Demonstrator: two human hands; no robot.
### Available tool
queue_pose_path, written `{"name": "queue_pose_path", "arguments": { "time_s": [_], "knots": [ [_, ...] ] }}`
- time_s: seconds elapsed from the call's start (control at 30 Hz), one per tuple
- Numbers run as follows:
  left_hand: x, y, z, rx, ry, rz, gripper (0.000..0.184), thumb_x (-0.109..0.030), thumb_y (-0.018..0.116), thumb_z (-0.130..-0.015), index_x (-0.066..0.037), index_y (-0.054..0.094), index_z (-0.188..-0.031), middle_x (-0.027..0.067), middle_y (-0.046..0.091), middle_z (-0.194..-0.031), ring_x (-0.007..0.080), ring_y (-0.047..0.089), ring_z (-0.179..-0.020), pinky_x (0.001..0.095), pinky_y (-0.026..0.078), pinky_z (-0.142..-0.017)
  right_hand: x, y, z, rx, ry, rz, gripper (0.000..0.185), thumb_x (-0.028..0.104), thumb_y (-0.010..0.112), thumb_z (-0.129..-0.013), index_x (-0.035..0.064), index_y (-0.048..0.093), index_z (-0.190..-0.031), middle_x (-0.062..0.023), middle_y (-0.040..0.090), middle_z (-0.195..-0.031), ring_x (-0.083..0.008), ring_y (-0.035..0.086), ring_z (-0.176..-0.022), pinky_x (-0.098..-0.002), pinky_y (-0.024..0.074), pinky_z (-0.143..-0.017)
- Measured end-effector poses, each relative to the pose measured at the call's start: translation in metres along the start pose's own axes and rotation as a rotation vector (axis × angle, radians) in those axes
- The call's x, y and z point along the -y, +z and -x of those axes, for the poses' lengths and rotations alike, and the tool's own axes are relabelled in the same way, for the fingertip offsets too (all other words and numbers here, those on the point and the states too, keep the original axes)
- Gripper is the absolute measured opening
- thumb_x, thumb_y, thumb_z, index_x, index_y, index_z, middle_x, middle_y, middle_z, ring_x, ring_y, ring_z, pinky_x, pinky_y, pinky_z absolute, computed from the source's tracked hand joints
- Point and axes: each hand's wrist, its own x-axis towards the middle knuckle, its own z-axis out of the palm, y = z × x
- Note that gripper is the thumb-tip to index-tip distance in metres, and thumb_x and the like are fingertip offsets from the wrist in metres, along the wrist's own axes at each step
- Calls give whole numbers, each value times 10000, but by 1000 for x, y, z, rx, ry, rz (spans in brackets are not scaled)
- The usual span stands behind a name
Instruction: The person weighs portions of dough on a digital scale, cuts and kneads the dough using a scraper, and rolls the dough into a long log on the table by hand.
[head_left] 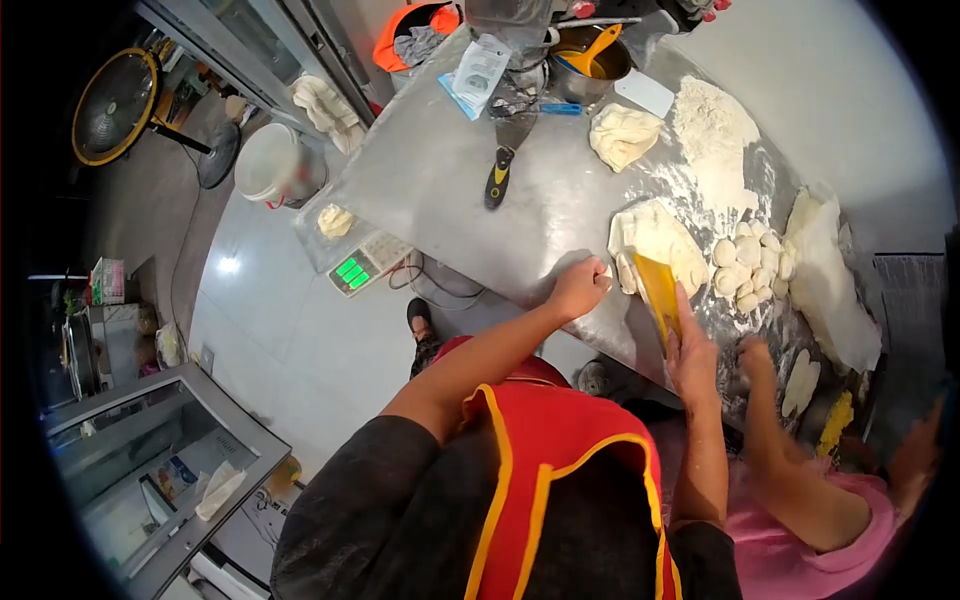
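My right hand (692, 352) grips a yellow dough scraper (658, 292), whose blade rests against the near side of a large slab of dough (655, 232). Just left of that slab, my left hand (582, 288) is closed in a fist near the table edge; whatever it may hold is hidden. Several small dough balls (748, 262) sit dusted with flour to the right of the slab. Behind it lies another lump of dough (625, 136) beside a heap of flour (712, 125).
At the right, a co-worker in a pink top (800, 525) reaches a hand (755, 360) over the table (425, 170). A putty knife (498, 178), a pot (603, 68) and a plastic packet (480, 72) lie farther back. A scale (362, 265) stands at the left corner.
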Motion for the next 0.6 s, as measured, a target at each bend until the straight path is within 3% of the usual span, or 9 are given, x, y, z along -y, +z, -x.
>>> {"name": "queue_pose_path", "arguments": {
  "time_s": [0.13, 0.37, 0.47, 0.57, 0.6],
  "knots": [
    [12, 24, -7, -41, 79, -151, 273, -229, 593, -822, 19, 565, -934, 190, 617, -817, 332, 609, -775, 389, 476, -710, -14, 5, 4, -29, -140, 50, 730, -14, 563, -806, 245, 325, -1446, -192, 623, -877, -384, 607, -778, -445, 482, -660],
    [10, 51, -9, -240, 38, -154, 216, -179, 596, -796, 11, 564, -895, 225, 605, -829, 400, 587, -804, 451, 458, -712, -9, 32, -19, 76, -38, 22, 671, 18, 525, -852, 239, 313, -1449, -232, 627, -987, -416, 610, -853, -460, 488, -701],
    [10, 58, -13, -316, 31, -225, 185, -138, 604, -795, 16, 564, -888, 215, 606, -816, 365, 593, -759, 430, 460, -697, -10, 39, -21, 44, -35, -21, 676, 27, 515, -859, 231, 284, -1460, -224, 630, -995, -414, 611, -852, -461, 488, -706],
    [4, 53, -14, -189, -129, 42, 215, -164, 574, -809, 6, 564, -941, 254, 625, -856, 394, 623, -841, 473, 483, -752, -1, 40, -18, -11, -26, -101, 685, 23, 503, -862, 215, 258, -1472, -222, 619, -1063, -395, 619, -893, -434, 498, -733],
    [-8, 43, -9, -204, -126, 132, 225, -182, 595, -806, 3, 568, -931, 246, 624, -837, 369, 624, -798, 445, 487, -730, 4, 38, -14, -62, -32, -181, 679, 23, 499, -867, 206, 254, -1473, -234, 603, -1108, -397, 616, -928, -426, 499, -758]
  ]
}}
